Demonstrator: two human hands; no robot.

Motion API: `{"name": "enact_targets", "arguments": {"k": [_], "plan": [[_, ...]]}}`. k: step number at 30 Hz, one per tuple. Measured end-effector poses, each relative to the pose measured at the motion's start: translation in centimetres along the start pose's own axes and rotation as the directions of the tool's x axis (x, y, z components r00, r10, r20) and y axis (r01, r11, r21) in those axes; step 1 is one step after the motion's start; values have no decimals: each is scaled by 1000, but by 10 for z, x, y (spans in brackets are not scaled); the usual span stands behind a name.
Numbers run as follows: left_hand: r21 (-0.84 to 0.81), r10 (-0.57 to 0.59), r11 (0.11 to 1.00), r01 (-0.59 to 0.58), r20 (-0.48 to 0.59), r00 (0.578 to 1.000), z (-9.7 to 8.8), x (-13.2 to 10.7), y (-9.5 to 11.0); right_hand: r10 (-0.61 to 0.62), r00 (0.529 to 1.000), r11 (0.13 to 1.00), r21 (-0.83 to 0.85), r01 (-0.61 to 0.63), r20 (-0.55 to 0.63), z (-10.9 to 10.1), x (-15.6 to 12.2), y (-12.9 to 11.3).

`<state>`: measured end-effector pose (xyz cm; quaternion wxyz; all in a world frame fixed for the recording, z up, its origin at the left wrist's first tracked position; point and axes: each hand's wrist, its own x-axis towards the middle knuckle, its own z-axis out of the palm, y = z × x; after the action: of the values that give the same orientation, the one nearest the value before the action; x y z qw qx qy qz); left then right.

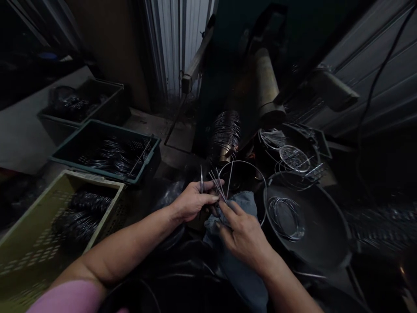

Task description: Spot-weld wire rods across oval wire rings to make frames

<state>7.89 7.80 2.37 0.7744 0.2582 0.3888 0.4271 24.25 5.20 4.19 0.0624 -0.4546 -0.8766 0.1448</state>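
- the left hand [194, 201] sits just above the top edge of the blue cloth [243, 271], closed around a bunch of thin wires [220, 181] that fan upward from its fingers.
- the right hand [246, 235] lies on the cloth, fingers close together, tips touching the lower ends of the wires; whether it grips them cannot be told.
- a wire ring [260, 174] stands just beyond the cloth, behind the wires.
- a dark pan [325, 243] sits right of the cloth, with loose wire hoops [286, 216] in it.
- a stack of coils [224, 134] stands well beyond the cloth.
- left of the cloth are a yellowish crate [39, 243] and, further back, a green crate [97, 126], both holding dark coils.
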Motion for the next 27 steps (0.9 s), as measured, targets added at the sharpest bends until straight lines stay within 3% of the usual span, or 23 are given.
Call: {"name": "enact_targets", "arguments": {"k": [12,20,24,27], "plan": [[-7,56,998,-56,34,998,6,23,17,5,999,1000,2,-5,42,-31,21,12],[-38,68,997,-66,65,996,8,25,18,5,1000,997,77,-5,0,-28,24,12],[-22,87,996,-86,44,995,5,23,18,-66,991,993,90,77,-119,-23,14,17],[-10,59,998,-58,28,998,-2,15,19,-167,974,986,-7,168,-151,-28,-2,16]]}}
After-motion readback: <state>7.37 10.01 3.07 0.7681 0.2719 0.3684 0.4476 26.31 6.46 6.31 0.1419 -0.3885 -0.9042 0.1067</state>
